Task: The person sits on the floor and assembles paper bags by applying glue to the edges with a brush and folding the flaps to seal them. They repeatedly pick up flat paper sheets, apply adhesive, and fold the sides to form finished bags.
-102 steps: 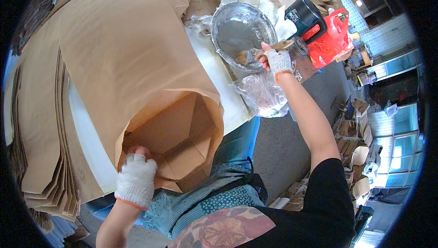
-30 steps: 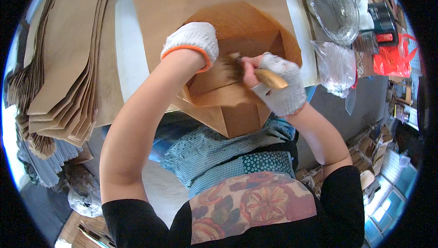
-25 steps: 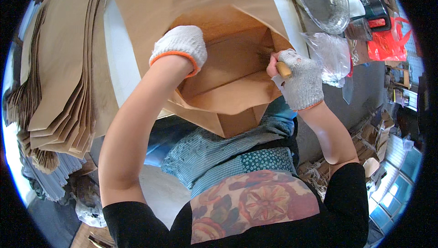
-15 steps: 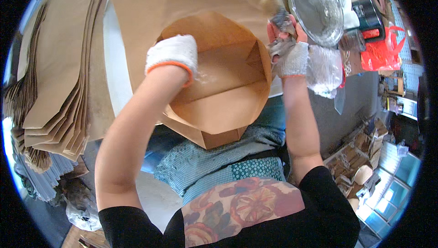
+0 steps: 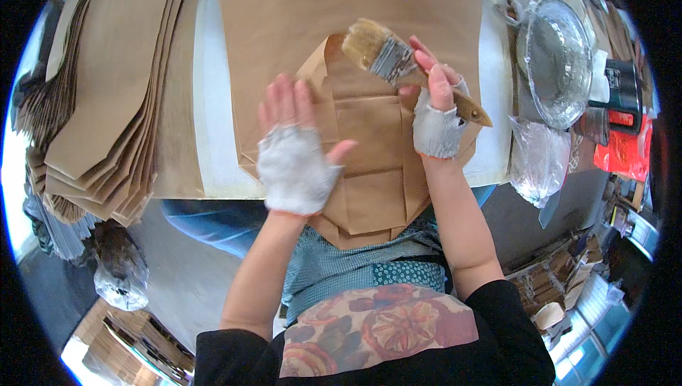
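Observation:
A large brown kraft paper bag (image 5: 369,134) lies on the worktable in front of me, its near end folded into flat panels that hang slightly over the table's edge. My left hand (image 5: 298,162), in a white fingerless glove, rests flat on the bag's left fold, fingers stretched out. Gripped in my gloved right hand (image 5: 439,120) is a wide paintbrush (image 5: 391,58) with a wooden handle. Its pale bristles point to the far left, over the bag's far fold. Whether the bristles touch the paper, I cannot tell.
A fanned stack of brown paper bags (image 5: 106,116) fills the left side. Under the work lies a white board (image 5: 217,109). At the right stand a silvery round basin (image 5: 540,66), a clear plastic bag (image 5: 538,155), a black container (image 5: 619,91) and a red bag (image 5: 629,150).
The bag's round open end has been pressed down into flat folded panels. My left hand has come out of it and now lies spread on top. The brush has moved left, away from the basin.

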A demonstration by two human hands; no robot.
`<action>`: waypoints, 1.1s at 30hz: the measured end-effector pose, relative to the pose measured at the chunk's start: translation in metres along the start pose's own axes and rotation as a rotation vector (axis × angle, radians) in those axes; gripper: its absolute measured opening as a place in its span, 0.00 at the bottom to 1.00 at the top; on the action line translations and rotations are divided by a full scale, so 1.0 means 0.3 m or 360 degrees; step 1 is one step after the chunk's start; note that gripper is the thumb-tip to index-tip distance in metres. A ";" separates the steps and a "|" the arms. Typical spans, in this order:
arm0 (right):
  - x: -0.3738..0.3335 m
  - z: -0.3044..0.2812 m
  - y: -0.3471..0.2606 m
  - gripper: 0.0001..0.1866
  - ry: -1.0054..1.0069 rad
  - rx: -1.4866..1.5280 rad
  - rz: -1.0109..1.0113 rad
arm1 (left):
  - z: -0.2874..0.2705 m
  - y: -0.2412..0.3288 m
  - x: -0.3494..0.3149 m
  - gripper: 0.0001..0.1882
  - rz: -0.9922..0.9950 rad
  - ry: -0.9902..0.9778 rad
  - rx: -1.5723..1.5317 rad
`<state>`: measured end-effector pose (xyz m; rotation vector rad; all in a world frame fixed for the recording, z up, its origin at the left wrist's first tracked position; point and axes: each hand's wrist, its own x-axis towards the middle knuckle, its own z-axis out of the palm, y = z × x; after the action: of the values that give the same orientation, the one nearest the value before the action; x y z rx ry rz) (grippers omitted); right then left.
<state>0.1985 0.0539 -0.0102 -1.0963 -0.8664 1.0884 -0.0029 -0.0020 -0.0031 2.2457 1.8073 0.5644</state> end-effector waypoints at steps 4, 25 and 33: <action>0.049 0.053 0.018 0.19 -0.0082 0.0054 0.0071 | 0.084 0.084 0.127 0.54 0.0056 -0.0012 -0.0084; -0.080 -0.105 -0.342 0.19 -0.1865 -0.1292 -0.0452 | 0.034 -0.074 0.143 0.36 0.0282 0.0195 -0.0132; -0.185 -0.109 -0.294 0.20 -0.1985 -0.1744 -0.1365 | 0.105 -0.096 0.254 0.35 0.0340 0.0352 -0.0164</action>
<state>0.2359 -0.0153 0.0655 -0.5485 -2.8192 0.3732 -0.0019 0.0809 -0.0302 2.4014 1.5955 0.9569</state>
